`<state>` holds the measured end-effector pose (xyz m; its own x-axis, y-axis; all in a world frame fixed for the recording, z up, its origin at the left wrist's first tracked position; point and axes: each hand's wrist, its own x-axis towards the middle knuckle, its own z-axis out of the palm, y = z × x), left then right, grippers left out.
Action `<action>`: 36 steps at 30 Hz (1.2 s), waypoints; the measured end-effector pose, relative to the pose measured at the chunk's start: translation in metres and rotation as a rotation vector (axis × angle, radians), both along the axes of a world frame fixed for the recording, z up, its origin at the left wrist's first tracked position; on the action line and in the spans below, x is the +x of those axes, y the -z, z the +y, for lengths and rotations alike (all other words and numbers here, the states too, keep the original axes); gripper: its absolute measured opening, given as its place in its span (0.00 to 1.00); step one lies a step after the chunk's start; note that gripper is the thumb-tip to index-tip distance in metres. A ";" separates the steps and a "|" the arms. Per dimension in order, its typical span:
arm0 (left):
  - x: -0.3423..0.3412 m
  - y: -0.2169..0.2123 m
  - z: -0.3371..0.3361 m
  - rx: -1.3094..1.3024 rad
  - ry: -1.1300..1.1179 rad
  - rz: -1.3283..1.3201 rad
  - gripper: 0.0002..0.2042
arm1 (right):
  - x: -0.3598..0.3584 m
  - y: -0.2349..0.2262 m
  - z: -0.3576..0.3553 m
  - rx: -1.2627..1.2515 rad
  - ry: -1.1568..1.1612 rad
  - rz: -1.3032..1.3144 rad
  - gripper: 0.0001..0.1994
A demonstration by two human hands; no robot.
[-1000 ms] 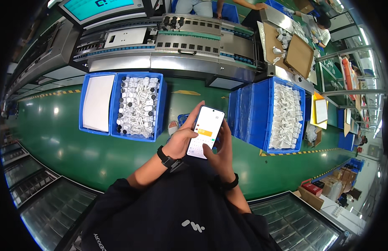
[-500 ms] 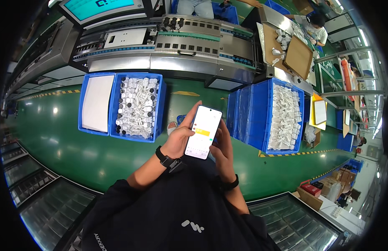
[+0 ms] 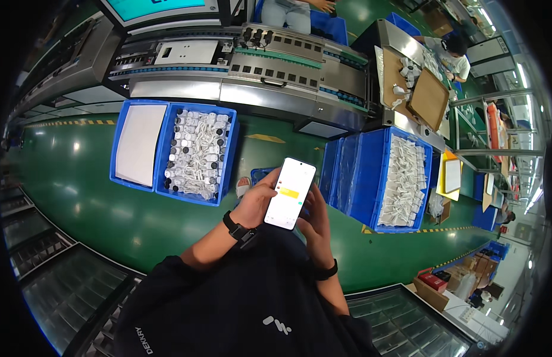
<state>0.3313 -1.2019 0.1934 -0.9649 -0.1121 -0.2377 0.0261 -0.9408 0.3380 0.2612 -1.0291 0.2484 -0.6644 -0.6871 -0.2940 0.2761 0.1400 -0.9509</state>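
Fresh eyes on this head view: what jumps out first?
The bright phone near the centre, gripped by the left hand, with the right hand at its right edge. Then the blue crates full of white corded parts: one left, one right.

The phone (image 3: 289,193) looks glassy, the jacket (image 3: 228,303) matt cloth, the crates (image 3: 231,149) smooth plastic, the machine (image 3: 258,98) shiny metal.

blk jacket (image 3: 216,303): wht lettering (image 3: 144,340) + logo (image 3: 277,325) | phone (image 3: 288,205): txt illeg. | teal monitor (image 3: 139,11): dk mark (image 3: 162,1), cut off
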 end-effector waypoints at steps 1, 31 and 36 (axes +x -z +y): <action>0.000 0.000 -0.001 -0.021 0.007 0.008 0.37 | 0.001 0.000 -0.001 -0.001 -0.001 0.013 0.42; -0.026 0.049 0.029 -0.002 -0.008 -0.072 0.46 | -0.071 0.068 0.094 0.439 -0.056 0.114 0.24; -0.026 0.060 0.077 0.024 0.011 -0.167 0.41 | -0.130 0.156 0.157 0.538 -0.283 0.082 0.20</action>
